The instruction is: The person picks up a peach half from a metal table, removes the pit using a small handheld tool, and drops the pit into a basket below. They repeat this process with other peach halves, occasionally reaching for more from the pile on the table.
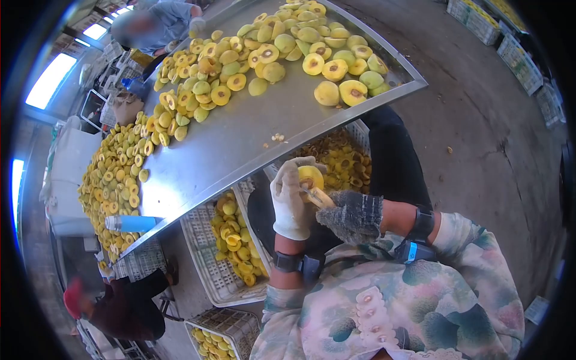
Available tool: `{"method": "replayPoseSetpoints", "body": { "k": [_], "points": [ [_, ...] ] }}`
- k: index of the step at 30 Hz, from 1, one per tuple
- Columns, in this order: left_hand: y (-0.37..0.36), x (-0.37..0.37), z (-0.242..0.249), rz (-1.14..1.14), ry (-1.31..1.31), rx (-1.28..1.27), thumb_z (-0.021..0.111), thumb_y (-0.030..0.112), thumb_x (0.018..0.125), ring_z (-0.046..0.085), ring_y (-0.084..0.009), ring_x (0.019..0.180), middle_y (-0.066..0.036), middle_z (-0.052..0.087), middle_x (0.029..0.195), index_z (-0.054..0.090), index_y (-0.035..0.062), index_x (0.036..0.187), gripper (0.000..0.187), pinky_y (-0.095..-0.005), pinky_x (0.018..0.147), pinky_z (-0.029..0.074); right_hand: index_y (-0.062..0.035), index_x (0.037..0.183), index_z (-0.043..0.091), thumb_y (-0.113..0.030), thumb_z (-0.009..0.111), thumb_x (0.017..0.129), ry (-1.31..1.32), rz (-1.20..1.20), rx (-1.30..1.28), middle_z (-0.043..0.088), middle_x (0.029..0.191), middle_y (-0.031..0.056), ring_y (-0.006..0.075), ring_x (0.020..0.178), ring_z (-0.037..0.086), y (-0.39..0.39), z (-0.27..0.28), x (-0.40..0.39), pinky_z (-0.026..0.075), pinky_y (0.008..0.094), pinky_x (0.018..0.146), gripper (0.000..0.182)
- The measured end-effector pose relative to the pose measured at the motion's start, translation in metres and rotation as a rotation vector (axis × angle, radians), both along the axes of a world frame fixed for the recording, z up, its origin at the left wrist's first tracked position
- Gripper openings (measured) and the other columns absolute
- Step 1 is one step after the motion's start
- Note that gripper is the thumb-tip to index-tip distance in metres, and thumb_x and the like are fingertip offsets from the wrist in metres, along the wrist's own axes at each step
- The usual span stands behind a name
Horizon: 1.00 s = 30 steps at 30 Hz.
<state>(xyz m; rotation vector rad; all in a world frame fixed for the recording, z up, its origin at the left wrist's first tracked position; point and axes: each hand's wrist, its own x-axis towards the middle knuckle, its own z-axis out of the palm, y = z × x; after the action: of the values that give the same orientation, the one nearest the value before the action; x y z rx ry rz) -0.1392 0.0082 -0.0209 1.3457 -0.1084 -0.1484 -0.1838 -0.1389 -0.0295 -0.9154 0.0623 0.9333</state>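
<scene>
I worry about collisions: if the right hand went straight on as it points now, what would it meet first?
Probably the fruit half in the left hand, since the tool in the right hand points toward it; exact depth is unclear from this view.

A light blue bottle (132,224) is at the edge of the metal counter (240,129). A person in a red cap (72,298) is at lower left, another in a blue shirt (171,25) beyond the counter. Pale crates (521,65) line the floor (465,120).

No lettering, number or sign can be read.
</scene>
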Motion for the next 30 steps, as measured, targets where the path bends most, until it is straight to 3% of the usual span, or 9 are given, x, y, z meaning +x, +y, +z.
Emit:
{"method": "replayPoseSetpoints", "body": {
  "k": [6, 9, 11, 13, 15, 19, 25, 29, 30],
  "points": [
    [-0.002, 0.002, 0.012, 0.008, 0.102, 0.010, 0.049, 0.039, 0.093, 0.061, -0.0144, 0.069, -0.014, 0.066, 0.078, 0.062, -0.0038, 0.096, 0.045, -0.0239, 0.062, 0.049, -0.0076, 0.106, 0.058, -0.018, 0.057, 0.091, 0.460, 0.042, 0.542, 0.061, 0.079, -0.0006, 0.0072, 0.068, 0.060, -0.004, -0.022, -0.003, 0.045, 0.0196, 0.052, 0.018],
    [0.001, 0.004, 0.008, -0.056, 0.129, 0.066, 0.047, 0.042, 0.094, 0.061, -0.0150, 0.069, -0.014, 0.065, 0.077, 0.062, -0.0043, 0.095, 0.048, -0.0236, 0.062, 0.048, -0.0068, 0.110, 0.057, -0.021, 0.054, 0.093, 0.016, 0.003, 0.361, 0.063, 0.081, -0.0001, 0.0092, 0.073, 0.062, -0.001, -0.027, -0.007, 0.048, 0.0203, 0.055, 0.023],
    [0.003, 0.006, 0.002, -0.080, 0.090, 0.040, 0.044, 0.047, 0.093, 0.060, -0.0164, 0.065, -0.016, 0.065, 0.079, 0.061, -0.0037, 0.095, 0.053, -0.0231, 0.060, 0.048, -0.0069, 0.114, 0.055, -0.022, 0.051, 0.094, 0.838, 0.107, 0.858, 0.063, 0.087, 0.0017, 0.0107, 0.075, 0.063, -0.001, -0.033, -0.005, 0.050, 0.0227, 0.058, 0.026],
    [0.001, 0.007, -0.018, -0.322, 0.252, -0.657, 0.044, 0.053, 0.091, 0.057, -0.0187, 0.057, -0.017, 0.063, 0.083, 0.060, -0.0010, 0.093, 0.056, -0.0279, 0.051, 0.046, -0.0065, 0.115, 0.055, -0.023, 0.051, 0.094, 0.639, 0.063, 0.719, 0.062, 0.089, 0.0025, 0.0109, 0.075, 0.062, 0.008, -0.039, -0.016, 0.050, 0.0238, 0.058, 0.027],
    [-0.003, 0.006, -0.019, -0.303, 0.217, -0.721, 0.044, 0.055, 0.090, 0.053, -0.0193, 0.050, -0.017, 0.062, 0.085, 0.058, 0.0004, 0.095, 0.056, -0.0275, 0.044, 0.042, -0.0062, 0.115, 0.055, -0.024, 0.051, 0.094, 0.432, 0.022, 0.585, 0.062, 0.091, 0.0032, 0.0110, 0.074, 0.062, 0.010, -0.045, -0.016, 0.050, 0.0249, 0.058, 0.028],
    [0.012, 0.008, -0.010, 0.149, 0.293, -0.297, 0.038, 0.055, 0.092, 0.060, -0.0176, 0.069, -0.014, 0.063, 0.088, 0.056, 0.0020, 0.104, 0.057, -0.0259, 0.052, 0.049, -0.0008, 0.109, 0.058, -0.020, 0.062, 0.087, 0.420, -0.016, 0.812, 0.062, 0.098, 0.0091, 0.0166, 0.073, 0.062, -0.004, -0.038, -0.014, 0.050, 0.0232, 0.058, 0.029],
    [0.115, -0.001, 0.002, 0.408, 0.257, 0.197, 0.045, 0.046, 0.092, 0.062, -0.0178, 0.079, -0.007, 0.063, 0.083, 0.058, 0.0051, 0.109, 0.046, -0.0299, 0.064, 0.054, -0.0087, 0.098, 0.058, -0.024, 0.057, 0.089, 0.450, -0.159, -0.089, 0.062, 0.080, 0.0070, 0.0144, 0.056, 0.055, -0.022, -0.071, -0.001, 0.043, 0.0268, 0.045, 0.018],
    [0.186, 0.023, 0.007, 0.414, 0.041, 1.761, 0.062, 0.040, 0.083, 0.054, -0.0363, 0.107, -0.022, 0.045, 0.129, 0.043, 0.0092, 0.132, 0.061, -0.0427, 0.091, 0.044, -0.0095, 0.098, 0.057, -0.026, 0.058, 0.088, 0.414, -0.163, -0.053, 0.059, 0.071, 0.0057, 0.0157, 0.052, 0.053, -0.028, -0.100, -0.007, 0.041, 0.0283, 0.044, 0.019],
    [0.166, 0.032, 0.028, 0.454, 0.013, 1.779, 0.063, 0.040, 0.081, 0.050, -0.0384, 0.112, -0.023, 0.036, 0.135, 0.042, 0.0103, 0.133, 0.063, -0.0438, 0.093, 0.043, -0.0089, 0.098, 0.058, -0.026, 0.057, 0.088, 0.365, -0.192, -0.165, 0.058, 0.068, 0.0051, 0.0160, 0.050, 0.052, -0.026, -0.086, -0.007, 0.040, 0.0287, 0.044, 0.020]
  ]
}}
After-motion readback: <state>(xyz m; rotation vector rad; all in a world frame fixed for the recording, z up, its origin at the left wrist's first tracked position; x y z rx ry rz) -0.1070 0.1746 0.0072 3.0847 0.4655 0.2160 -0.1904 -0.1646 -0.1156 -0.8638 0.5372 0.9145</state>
